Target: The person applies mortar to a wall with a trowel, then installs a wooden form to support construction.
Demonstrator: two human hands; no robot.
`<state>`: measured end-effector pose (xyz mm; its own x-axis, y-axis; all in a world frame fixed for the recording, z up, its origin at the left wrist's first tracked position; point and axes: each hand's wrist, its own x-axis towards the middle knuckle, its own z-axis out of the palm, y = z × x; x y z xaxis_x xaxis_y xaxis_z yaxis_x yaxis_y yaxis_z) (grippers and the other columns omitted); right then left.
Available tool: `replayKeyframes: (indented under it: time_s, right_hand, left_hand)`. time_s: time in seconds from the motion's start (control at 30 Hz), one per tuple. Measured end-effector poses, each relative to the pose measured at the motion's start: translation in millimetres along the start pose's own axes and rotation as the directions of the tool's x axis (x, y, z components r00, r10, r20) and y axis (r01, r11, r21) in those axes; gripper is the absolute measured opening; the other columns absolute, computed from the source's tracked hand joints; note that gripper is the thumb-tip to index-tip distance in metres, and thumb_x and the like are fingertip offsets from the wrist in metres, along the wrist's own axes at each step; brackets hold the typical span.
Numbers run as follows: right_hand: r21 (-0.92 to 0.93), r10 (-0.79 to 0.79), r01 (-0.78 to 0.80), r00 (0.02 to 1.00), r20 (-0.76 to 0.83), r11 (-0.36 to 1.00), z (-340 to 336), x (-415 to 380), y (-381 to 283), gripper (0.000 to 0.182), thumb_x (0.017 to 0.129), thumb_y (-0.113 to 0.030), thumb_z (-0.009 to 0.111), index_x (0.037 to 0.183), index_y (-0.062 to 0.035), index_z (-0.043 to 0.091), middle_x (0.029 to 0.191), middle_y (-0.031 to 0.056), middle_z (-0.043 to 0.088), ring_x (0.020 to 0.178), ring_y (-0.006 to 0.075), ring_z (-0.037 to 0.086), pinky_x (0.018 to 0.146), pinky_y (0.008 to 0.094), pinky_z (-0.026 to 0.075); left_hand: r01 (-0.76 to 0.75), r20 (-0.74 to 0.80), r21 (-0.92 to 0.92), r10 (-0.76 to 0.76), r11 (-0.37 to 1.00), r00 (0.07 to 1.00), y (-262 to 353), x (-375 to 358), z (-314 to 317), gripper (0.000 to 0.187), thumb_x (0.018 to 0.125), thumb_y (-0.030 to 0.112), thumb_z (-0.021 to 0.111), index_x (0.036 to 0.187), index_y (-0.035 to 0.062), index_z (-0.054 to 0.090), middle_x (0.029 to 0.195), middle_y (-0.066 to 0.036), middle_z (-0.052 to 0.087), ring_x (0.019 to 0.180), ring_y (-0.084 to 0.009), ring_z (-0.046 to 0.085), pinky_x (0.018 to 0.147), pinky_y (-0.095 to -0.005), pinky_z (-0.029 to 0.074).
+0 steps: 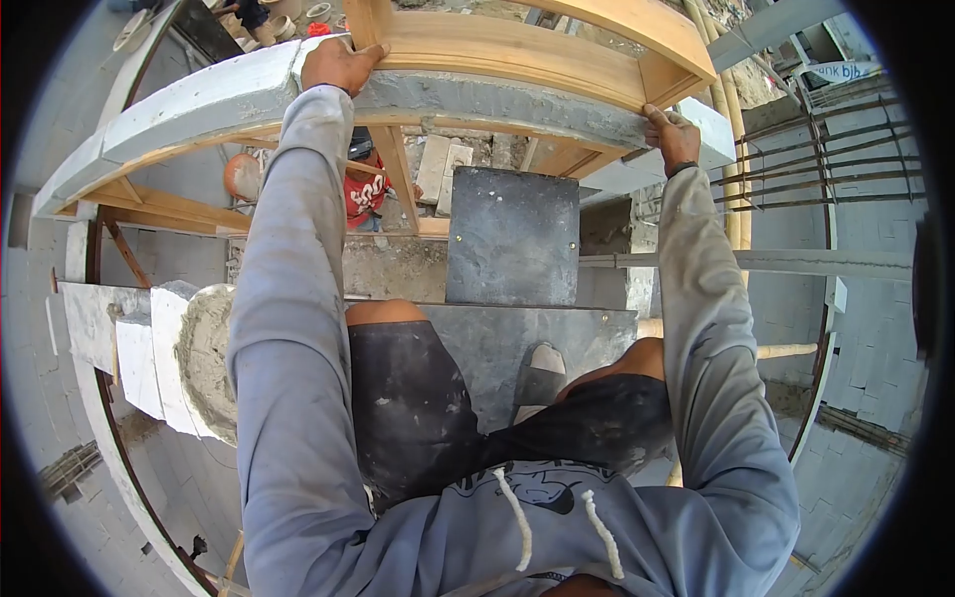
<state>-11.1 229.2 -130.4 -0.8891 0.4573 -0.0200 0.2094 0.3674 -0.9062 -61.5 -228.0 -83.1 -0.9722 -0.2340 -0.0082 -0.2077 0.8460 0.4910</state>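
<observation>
A wooden window frame (517,48) with crossing members stands on the mortared top of a block wall (468,99), at the far side from me. My left hand (341,66) grips its lower left corner, the thumb pressed against the near face of the wood. At the lower right corner, my right hand (674,137) closes on the frame's edge, with the wrist just in front of a white block. Both arms are stretched forward. The far fingers of each hand are partly hidden.
Below me lie a dark board (513,239) and a grey platform (497,348) under my sandalled foot. A tub of mortar (211,358) stands at left beside white blocks (139,363). Rebar (836,159) juts out at right, near bamboo poles (734,189). A person in red (364,194) is below.
</observation>
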Motion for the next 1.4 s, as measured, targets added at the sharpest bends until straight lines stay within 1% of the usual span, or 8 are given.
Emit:
replayKeyframes:
  time_s: [0.07,0.17,0.3,0.37,0.57,0.67,1.23,1.4]
  right_hand:
    - [-0.006,-0.001,0.001,1.0,-0.002,1.0,-0.4,1.3,-0.9,0.041,0.072,-0.03,0.073,0.087,0.007,0.066,0.073,0.0111,0.063,0.06,0.0165,0.059,0.055,0.0262,0.05]
    - [-0.009,0.005,-0.005,1.0,0.002,1.0,0.4,-1.6,-0.8,0.039,0.073,-0.03,0.073,0.086,0.0058,0.066,0.072,0.0109,0.063,0.06,0.0162,0.059,0.055,0.026,0.05]
    - [-0.019,-0.006,0.006,1.0,0.015,1.0,0.3,-3.5,-4.0,0.036,0.076,-0.028,0.071,0.088,0.0047,0.065,0.07,0.0078,0.06,0.059,0.014,0.056,0.054,0.0246,0.047]
    - [-0.02,-0.011,0.011,1.0,0.009,1.0,0.5,-3.1,-3.4,0.036,0.076,-0.029,0.071,0.087,0.0045,0.065,0.07,0.0078,0.06,0.059,0.014,0.056,0.054,0.0246,0.047]
    - [-0.005,-0.003,0.003,1.0,0.007,1.0,0.9,-2.3,-1.4,0.037,0.075,-0.03,0.072,0.088,0.0042,0.065,0.071,0.0077,0.06,0.059,0.0137,0.055,0.054,0.0245,0.046]
    - [-0.014,0.004,-0.003,1.0,0.019,1.0,-0.2,1.1,1.9,0.037,0.075,-0.03,0.072,0.088,0.0041,0.065,0.07,0.0073,0.06,0.059,0.0135,0.055,0.054,0.0241,0.046]
    - [-0.056,-0.008,0.009,1.0,0.019,0.998,-2.1,-1.9,-1.2,0.04,0.076,-0.033,0.071,0.091,0.0037,0.066,0.072,0.0076,0.061,0.062,0.0137,0.056,0.057,0.0247,0.047]
    - [-0.081,-0.016,0.016,1.0,0.01,0.997,-1.4,-2.3,-0.8,0.041,0.076,-0.033,0.071,0.091,0.0044,0.066,0.073,0.0086,0.061,0.063,0.0144,0.058,0.058,0.0249,0.048]
  left_hand:
    - [-0.012,-0.04,0.028,0.013,1.0,0.999,-1.0,1.8,1.1,0.059,0.067,0.055,0.066,0.087,-0.0004,0.068,0.082,-0.021,0.066,0.08,-0.0322,0.064,0.076,-0.0378,0.048]
    - [-0.049,-0.08,-0.055,0.045,0.997,0.996,-5.6,3.6,5.0,0.072,0.061,0.059,0.07,0.076,-0.0102,0.063,0.079,-0.025,0.063,0.076,-0.0344,0.063,0.07,-0.0401,0.048]
    - [-0.068,-0.095,-0.067,0.061,0.995,0.994,-14.8,16.6,14.6,0.073,0.06,0.06,0.07,0.075,-0.0106,0.063,0.078,-0.025,0.063,0.075,-0.0338,0.063,0.07,-0.0399,0.048]
    - [0.002,-0.005,0.009,-0.002,1.0,1.0,-1.9,2.6,0.5,0.064,0.067,0.056,0.066,0.083,-0.0054,0.067,0.083,-0.023,0.065,0.079,-0.032,0.064,0.075,-0.0378,0.048]
    - [0.012,0.043,0.003,-0.012,1.0,0.999,3.1,-1.2,-7.2,0.064,0.065,0.057,0.067,0.082,-0.0045,0.067,0.084,-0.023,0.065,0.079,-0.033,0.064,0.075,-0.0383,0.048]
    - [-0.026,-0.049,0.062,0.029,0.998,0.998,-4.0,6.2,1.5,0.065,0.065,0.058,0.067,0.083,-0.0044,0.066,0.085,-0.022,0.065,0.081,-0.0335,0.063,0.076,-0.0383,0.048]
    - [0.006,0.001,0.039,-0.006,0.999,1.0,-11.3,15.2,4.3,0.07,0.062,0.058,0.069,0.09,-0.0058,0.065,0.088,-0.022,0.065,0.084,-0.0334,0.063,0.078,-0.0381,0.047]
    - [-0.018,-0.066,-0.029,0.016,0.999,0.998,-10.5,9.7,4.5,0.068,0.061,0.057,0.071,0.087,-0.0061,0.065,0.087,-0.022,0.065,0.082,-0.0334,0.063,0.076,-0.0384,0.047]
